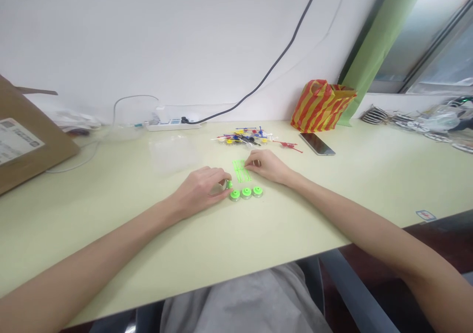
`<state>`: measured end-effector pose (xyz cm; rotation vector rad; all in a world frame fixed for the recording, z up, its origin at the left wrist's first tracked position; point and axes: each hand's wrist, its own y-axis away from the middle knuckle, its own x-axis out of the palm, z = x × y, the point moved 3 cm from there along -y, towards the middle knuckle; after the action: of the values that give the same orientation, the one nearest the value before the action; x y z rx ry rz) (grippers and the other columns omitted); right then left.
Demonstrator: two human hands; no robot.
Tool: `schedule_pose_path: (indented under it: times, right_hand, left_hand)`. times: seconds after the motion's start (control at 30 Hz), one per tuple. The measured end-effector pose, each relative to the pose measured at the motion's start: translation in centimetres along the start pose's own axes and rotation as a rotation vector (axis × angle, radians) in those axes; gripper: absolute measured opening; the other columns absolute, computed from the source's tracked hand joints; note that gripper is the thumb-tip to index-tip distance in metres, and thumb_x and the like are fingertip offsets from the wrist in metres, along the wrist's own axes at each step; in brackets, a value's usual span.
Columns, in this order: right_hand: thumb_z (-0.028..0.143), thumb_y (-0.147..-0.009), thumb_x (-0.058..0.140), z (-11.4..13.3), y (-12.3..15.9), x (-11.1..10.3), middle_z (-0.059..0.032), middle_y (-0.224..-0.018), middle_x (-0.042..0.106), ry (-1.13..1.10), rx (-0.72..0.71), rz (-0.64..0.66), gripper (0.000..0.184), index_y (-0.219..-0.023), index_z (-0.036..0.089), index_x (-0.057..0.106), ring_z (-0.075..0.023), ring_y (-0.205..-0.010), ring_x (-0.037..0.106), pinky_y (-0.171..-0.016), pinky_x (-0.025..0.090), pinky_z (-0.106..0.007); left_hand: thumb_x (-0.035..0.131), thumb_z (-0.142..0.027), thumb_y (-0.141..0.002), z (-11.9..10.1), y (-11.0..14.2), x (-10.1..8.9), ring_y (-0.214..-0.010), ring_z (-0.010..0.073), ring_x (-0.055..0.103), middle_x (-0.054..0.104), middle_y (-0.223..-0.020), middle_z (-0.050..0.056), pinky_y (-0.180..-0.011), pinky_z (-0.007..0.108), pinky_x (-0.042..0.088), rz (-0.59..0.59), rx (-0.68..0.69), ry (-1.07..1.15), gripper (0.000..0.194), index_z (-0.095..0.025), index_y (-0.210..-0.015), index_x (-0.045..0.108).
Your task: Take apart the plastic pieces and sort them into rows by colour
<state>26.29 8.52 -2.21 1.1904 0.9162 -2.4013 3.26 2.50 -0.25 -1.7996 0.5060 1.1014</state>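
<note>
Two hands work close together on a pale green surface (354, 190). The left hand (197, 191) curls narrowly around a small green plastic piece (229, 184), holding it at the fingertips. The right hand (266, 166) sits on a flat green plastic parts frame (241, 171), though whether it grips the frame I cannot tell. Three round green plastic discs (246, 193) stand in a row just beside the left hand's fingers. Farther off lie a heap of coloured plastic parts (242, 136), a phone (317, 144), a clear plastic sheet (173, 153) and a red-and-yellow striped bag (321, 106). A cardboard box (29, 136) leans in at the far left.
</note>
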Motion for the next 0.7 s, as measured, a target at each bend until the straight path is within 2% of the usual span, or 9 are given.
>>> schedule_pose_path:
  times: [0.7]
  right_hand:
    - [0.015, -0.092, 0.065, 0.01, -0.09, 0.06, -0.0050, -0.087, 0.067, 0.075, -0.004, 0.013, 0.010, -0.092, 0.016, 0.074, -0.0146, -0.074, 0.056, -0.068, 0.038, -0.026]
  left_hand:
    - [0.056, -0.032, -0.098, -0.14, -0.04, 0.13, -0.075, 0.0165, 0.066, 0.070, -0.083, 0.002, -0.073, 0.030, 0.048, 0.007, 0.023, -0.016, 0.014, -0.020, -0.100, 0.062]
